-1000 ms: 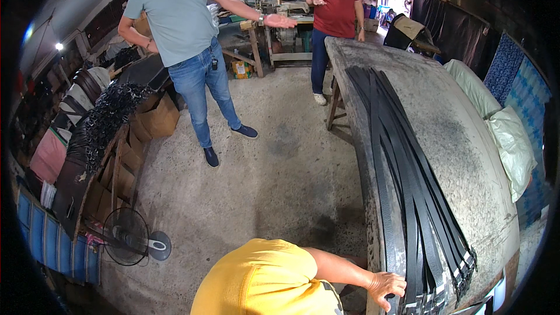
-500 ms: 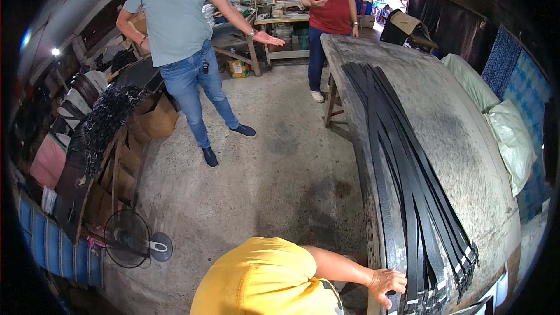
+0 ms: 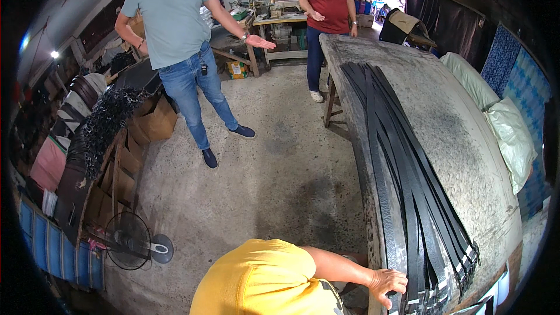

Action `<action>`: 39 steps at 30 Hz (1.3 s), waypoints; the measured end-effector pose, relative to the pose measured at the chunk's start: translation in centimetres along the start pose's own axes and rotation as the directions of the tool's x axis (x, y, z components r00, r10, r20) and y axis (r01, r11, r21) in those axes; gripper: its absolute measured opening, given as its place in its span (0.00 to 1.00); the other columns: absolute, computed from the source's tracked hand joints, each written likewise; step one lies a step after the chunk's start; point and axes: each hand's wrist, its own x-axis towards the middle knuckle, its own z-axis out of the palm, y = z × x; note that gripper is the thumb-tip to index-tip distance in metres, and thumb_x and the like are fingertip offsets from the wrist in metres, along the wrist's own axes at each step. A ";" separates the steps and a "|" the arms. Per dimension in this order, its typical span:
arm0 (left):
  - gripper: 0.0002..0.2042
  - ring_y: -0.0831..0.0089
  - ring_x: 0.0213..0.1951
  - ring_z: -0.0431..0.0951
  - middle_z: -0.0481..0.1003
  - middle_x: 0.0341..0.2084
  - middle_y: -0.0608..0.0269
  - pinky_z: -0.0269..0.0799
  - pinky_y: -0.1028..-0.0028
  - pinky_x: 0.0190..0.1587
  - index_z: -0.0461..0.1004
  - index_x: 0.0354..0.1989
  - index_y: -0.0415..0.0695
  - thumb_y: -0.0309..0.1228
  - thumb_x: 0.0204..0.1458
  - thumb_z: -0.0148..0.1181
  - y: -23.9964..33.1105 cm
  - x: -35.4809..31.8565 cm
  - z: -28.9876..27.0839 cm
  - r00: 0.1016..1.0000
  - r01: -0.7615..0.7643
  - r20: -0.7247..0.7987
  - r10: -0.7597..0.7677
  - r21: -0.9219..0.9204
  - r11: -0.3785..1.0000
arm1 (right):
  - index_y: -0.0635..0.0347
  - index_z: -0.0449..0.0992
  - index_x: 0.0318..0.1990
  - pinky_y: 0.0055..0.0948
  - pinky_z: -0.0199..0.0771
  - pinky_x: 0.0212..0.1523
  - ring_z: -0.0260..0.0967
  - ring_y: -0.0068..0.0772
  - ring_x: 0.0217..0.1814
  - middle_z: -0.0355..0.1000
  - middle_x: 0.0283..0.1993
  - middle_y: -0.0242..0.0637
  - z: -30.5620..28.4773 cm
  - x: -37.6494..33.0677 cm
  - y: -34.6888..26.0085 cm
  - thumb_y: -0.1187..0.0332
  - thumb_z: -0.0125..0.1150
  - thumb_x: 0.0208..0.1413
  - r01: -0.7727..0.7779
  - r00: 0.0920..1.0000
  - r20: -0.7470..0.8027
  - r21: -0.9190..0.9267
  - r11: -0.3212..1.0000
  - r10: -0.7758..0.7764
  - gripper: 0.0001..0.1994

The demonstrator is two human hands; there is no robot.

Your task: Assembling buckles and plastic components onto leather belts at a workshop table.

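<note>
My left hand [image 3: 387, 285] rests at the near left edge of the worktable, its fingers bent and its thumb held apart. Its fingertips touch the leftmost black strap [image 3: 387, 221], and no grip on it shows. Beside it several long black straps [image 3: 415, 213], leather-like in look, lie in a loose bundle along the table. They are gathered at the far end and fan out toward me, with whitish marks near their close ends. My yellow sleeve [image 3: 274, 268] fills the lower middle. My right hand is out of view.
The worn grey worktable [image 3: 466, 157] stretches away on the right, with white sacks [image 3: 510, 140] beyond it. A fan [image 3: 128, 241] stands on the floor at left, near cardboard boxes [image 3: 156, 119]. Two people stand ahead, in a light blue shirt [image 3: 169, 17] and a red shirt [image 3: 328, 0].
The outstretched hand of the person in light blue has moved slightly left and down. The raised hand of the person in red has lowered. My left hand stays put.
</note>
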 end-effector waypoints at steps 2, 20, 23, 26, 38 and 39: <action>0.30 0.57 0.35 0.67 0.65 0.28 0.56 0.62 0.61 0.36 0.69 0.31 0.42 0.61 0.37 0.58 0.0 -0.1 0.0 1.000 -0.010 -0.003 0.010 -0.008 1.000 | 0.59 0.66 0.50 0.38 0.73 0.38 0.72 0.40 0.39 0.74 0.39 0.44 0.1 -0.2 0.0 0.63 0.54 0.54 0.002 1.000 0.004 0.016 1.000 -0.002 0.17; 0.31 0.57 0.33 0.66 0.64 0.27 0.56 0.61 0.61 0.36 0.69 0.31 0.41 0.63 0.39 0.56 1.4 0.1 -1.1 1.000 0.022 -0.004 -0.022 0.001 1.000 | 0.59 0.64 0.52 0.36 0.73 0.38 0.72 0.37 0.39 0.74 0.39 0.43 1.4 -0.8 -0.8 0.63 0.54 0.55 0.061 0.997 0.039 0.171 0.983 -0.069 0.19; 0.31 0.57 0.33 0.66 0.64 0.27 0.56 0.61 0.60 0.36 0.69 0.31 0.41 0.63 0.40 0.56 1.3 0.0 -1.0 0.999 0.036 0.021 -0.037 0.009 0.999 | 0.59 0.64 0.53 0.36 0.73 0.38 0.72 0.37 0.39 0.74 0.39 0.42 2.0 -0.9 -1.2 0.64 0.54 0.55 0.073 0.995 0.049 0.204 0.976 -0.085 0.19; 0.32 0.57 0.33 0.66 0.64 0.26 0.56 0.61 0.61 0.35 0.68 0.30 0.41 0.64 0.39 0.56 1.2 -0.2 -0.6 0.999 0.023 -0.026 -0.023 0.003 1.000 | 0.59 0.63 0.53 0.35 0.73 0.38 0.72 0.37 0.39 0.74 0.39 0.42 2.8 -1.4 -1.3 0.64 0.54 0.55 0.072 0.994 0.065 0.235 0.969 -0.090 0.19; 0.34 0.58 0.31 0.65 0.63 0.25 0.55 0.60 0.61 0.34 0.68 0.29 0.40 0.67 0.41 0.50 0.7 0.0 -0.8 0.998 0.064 -0.018 -0.065 -0.026 0.998 | 0.59 0.62 0.55 0.34 0.73 0.38 0.72 0.35 0.39 0.74 0.40 0.41 4.7 -3.0 -1.5 0.64 0.53 0.55 0.068 0.986 0.121 0.332 0.941 -0.114 0.20; 0.34 0.57 0.32 0.65 0.63 0.25 0.55 0.60 0.61 0.34 0.68 0.29 0.40 0.67 0.40 0.51 1.0 -0.1 -1.0 0.997 0.065 -0.032 -0.066 -0.025 0.998 | 0.59 0.62 0.55 0.34 0.73 0.38 0.72 0.35 0.39 0.74 0.40 0.41 4.6 -3.0 -1.8 0.64 0.53 0.55 0.070 0.985 0.127 0.329 0.942 -0.118 0.20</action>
